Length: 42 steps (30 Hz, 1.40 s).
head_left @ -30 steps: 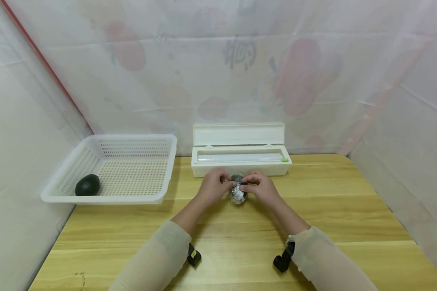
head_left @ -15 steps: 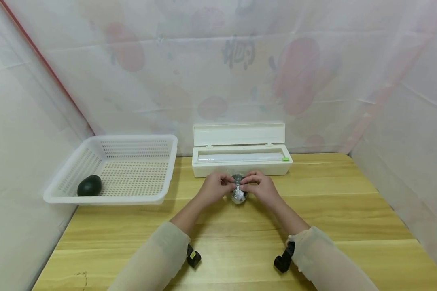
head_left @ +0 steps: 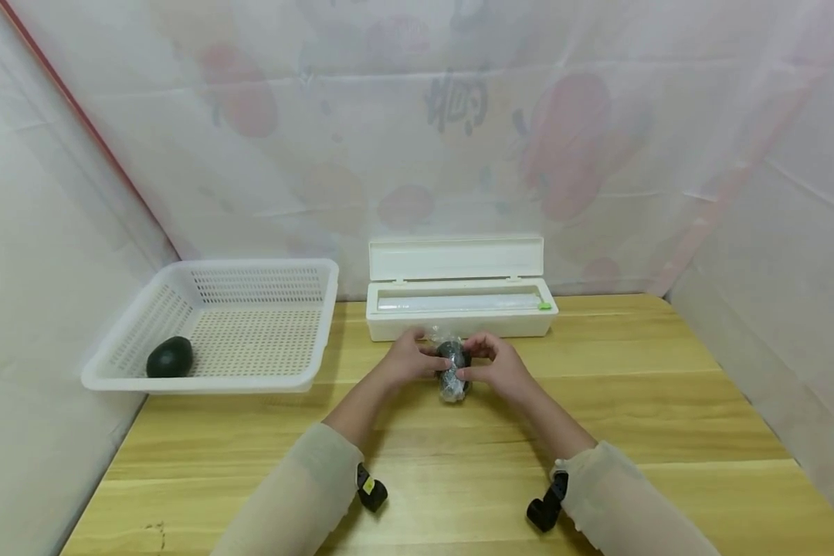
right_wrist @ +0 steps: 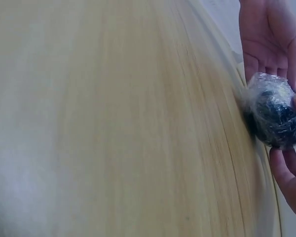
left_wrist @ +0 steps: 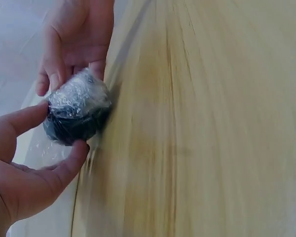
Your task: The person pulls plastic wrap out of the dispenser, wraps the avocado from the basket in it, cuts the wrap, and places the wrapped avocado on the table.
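An avocado (head_left: 452, 380) wrapped in crinkled clear cling film sits on the wooden table between both hands. My left hand (head_left: 405, 360) grips its left side, thumb on top; in the left wrist view, thumb and fingers curve round the dark avocado (left_wrist: 76, 116). From the other side my right hand (head_left: 498, 366) holds it, thumb also on top. In the right wrist view bunched film covers the avocado (right_wrist: 278, 116). Some loose film (head_left: 439, 333) sticks up at its far end. Just behind stands a white cling film box (head_left: 459, 326), lid up, with a roll (head_left: 452, 303) inside.
A white perforated basket (head_left: 264, 380) stands at the left, with a bare dark green avocado (head_left: 170, 357) in its near left corner. A green slider (head_left: 544, 306) sits on the box's right end. Pale sheeting encloses the table (head_left: 632, 432) behind and at both sides.
Both hands and the wrapped avocado have come slightly nearer to me. The fingers have spread from the pinched middle to its sides, and loose film now shows at the far end.
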Available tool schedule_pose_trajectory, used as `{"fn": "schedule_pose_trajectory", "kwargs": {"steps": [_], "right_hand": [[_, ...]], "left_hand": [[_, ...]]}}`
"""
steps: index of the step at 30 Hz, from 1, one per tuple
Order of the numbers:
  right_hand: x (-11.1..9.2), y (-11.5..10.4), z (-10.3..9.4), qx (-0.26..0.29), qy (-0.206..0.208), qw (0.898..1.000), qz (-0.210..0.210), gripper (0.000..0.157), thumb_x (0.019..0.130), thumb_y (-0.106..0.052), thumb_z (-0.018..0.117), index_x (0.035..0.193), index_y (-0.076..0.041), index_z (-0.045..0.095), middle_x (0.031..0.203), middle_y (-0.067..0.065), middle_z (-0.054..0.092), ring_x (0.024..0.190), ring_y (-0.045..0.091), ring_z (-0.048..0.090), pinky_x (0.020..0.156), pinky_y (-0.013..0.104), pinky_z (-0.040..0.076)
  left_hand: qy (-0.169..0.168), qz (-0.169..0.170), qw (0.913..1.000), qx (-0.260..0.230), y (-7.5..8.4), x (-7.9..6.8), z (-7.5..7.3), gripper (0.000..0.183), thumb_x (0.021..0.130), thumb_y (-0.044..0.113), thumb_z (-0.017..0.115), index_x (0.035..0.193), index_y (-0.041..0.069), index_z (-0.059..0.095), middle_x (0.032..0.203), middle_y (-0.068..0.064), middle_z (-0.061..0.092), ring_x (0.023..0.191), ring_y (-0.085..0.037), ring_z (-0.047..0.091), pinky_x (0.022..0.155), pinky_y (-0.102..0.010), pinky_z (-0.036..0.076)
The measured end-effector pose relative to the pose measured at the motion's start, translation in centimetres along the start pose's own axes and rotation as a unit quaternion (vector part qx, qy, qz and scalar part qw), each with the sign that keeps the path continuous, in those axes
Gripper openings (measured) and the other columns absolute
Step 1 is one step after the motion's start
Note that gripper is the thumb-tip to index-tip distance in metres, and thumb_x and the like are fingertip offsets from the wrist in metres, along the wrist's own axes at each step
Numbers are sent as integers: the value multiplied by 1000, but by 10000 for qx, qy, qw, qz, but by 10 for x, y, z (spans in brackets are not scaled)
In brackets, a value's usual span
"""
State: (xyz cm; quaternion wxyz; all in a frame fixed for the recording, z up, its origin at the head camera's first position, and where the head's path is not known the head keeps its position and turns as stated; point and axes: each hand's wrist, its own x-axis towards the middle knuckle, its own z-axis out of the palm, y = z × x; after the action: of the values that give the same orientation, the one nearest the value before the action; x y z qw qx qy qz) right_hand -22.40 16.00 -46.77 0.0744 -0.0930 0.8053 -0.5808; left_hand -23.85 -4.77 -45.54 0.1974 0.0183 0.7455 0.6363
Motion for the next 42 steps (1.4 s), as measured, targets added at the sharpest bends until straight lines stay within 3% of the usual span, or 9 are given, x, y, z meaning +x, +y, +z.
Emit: {"fn": "schedule_pose_trajectory", "kwargs": {"steps": [5,12,19,26,29,31,37,39,42], "right_hand": [[-5,-4,2,188,-226,9996,20,48,75,-7,85,114,-1,58,117,15,61,110,29,57,93,35,45],[-5,1,1,244,-389,9988,163,54,74,-5,84,119,0,54,116,14,57,108,25,57,93,32,48],[-6,1,-2,433,-681,9964,269,86,77,-8,84,149,-13,37,144,17,42,123,35,53,95,40,51],[-9,-4,-5,-671,-977,9928,-174,64,88,-31,74,146,-20,49,148,9,49,127,35,51,100,53,46],[-10,-5,-5,-1048,-972,9887,-458,59,92,-34,69,144,-16,51,144,10,54,127,35,53,105,56,42],[-11,-6,-4,-1314,-869,9855,-626,55,94,-35,66,143,-16,52,144,8,54,127,33,54,105,53,43],[-14,-9,0,-2331,-268,9625,-1365,41,99,-35,58,136,-16,60,135,4,61,124,26,58,102,45,48],[-16,-11,2,-2583,-197,9527,-1589,40,99,-32,59,134,-13,61,134,6,61,123,28,59,101,46,48],[-17,-12,4,-3161,-78,9265,-2043,38,97,-29,62,131,-10,64,136,10,60,124,31,59,101,48,48]], "left_hand": [[-230,45,9994,-272,-1,-2,0,92,78,4,80,150,-7,24,142,-25,51,131,-36,51,106,-41,45],[-685,192,9969,-323,-6,0,-3,58,79,2,79,130,-5,52,118,-15,63,101,-20,61,81,-26,52],[-1206,735,9900,-19,-8,-2,-6,48,85,5,75,131,7,58,133,-8,60,131,-27,52,105,-39,46],[-1020,1555,9735,1333,-10,-5,-8,41,95,26,66,135,20,61,138,-1,59,129,-20,54,104,-36,46],[-725,1850,9558,2169,-10,-8,-7,43,97,33,62,138,24,58,146,1,52,136,-17,46,110,-36,41],[-547,2174,9338,2791,-8,-11,-6,42,98,33,59,139,22,57,149,0,49,138,-17,44,112,-36,38],[3,3287,8323,4464,-7,-19,1,39,101,29,55,137,12,58,143,-8,54,131,-20,53,107,-35,44],[143,3396,8163,4671,-7,-21,2,39,101,29,55,136,11,59,141,-9,55,128,-21,55,104,-35,47],[288,3353,8059,4872,-6,-26,3,38,100,28,57,135,13,60,141,-8,56,128,-22,56,102,-36,48]]}}
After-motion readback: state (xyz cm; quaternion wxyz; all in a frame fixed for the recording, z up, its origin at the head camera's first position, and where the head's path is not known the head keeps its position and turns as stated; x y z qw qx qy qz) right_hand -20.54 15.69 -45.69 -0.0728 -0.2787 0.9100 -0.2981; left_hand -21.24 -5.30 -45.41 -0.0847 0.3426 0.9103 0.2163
